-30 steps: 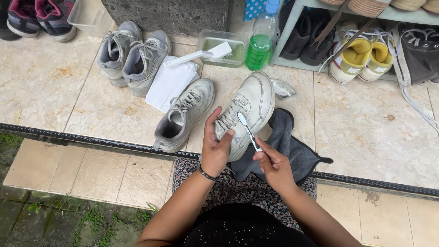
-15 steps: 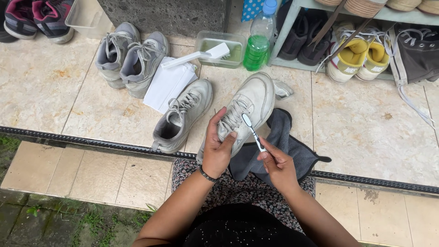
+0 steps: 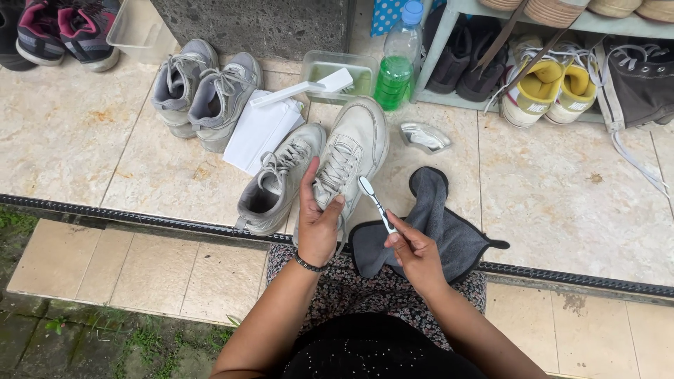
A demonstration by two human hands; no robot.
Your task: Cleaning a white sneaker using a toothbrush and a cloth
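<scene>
A white sneaker [image 3: 349,158] is steadied at the heel by the left hand [image 3: 317,223], so a toothbrush [image 3: 375,203], pinched in the right hand [image 3: 415,254], can be angled against its side.

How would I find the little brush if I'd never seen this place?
Look at the white shoe standing up in the middle of the tiled floor. The toothbrush is by its right side, held in the right hand. It is thin and white, much smaller than the scrub brush on the tub.

Toothbrush [image 3: 374,203] lifted off white sneaker [image 3: 349,158]; right hand [image 3: 414,253] drawn back slightly.
</scene>
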